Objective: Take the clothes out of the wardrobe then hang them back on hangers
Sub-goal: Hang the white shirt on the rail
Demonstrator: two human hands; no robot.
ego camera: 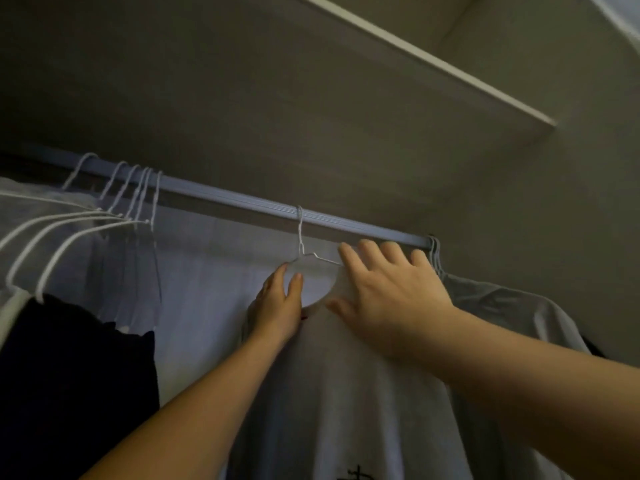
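- Raised left hand (280, 301) at the collar of the shirt (346, 393), 2 fingers upright; grip unclear.
- Outstretched right hand (388, 292) flat, fingers spread, on its shoulder beside the hanger (300, 233).

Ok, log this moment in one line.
shirt on hanger | hanger on rod | left hand at collar | right hand flat on shoulder

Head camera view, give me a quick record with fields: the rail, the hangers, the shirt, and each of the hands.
rail: pale bar crossing the view
other hangers: bunched toward rail's left
middle hanger: wire, hooked on rail, carries the shirt
shirt: pale, dark print low down
left hand: at collar's left edge, grip unclear
right hand: fingers straight, flat on shirt's shoulder
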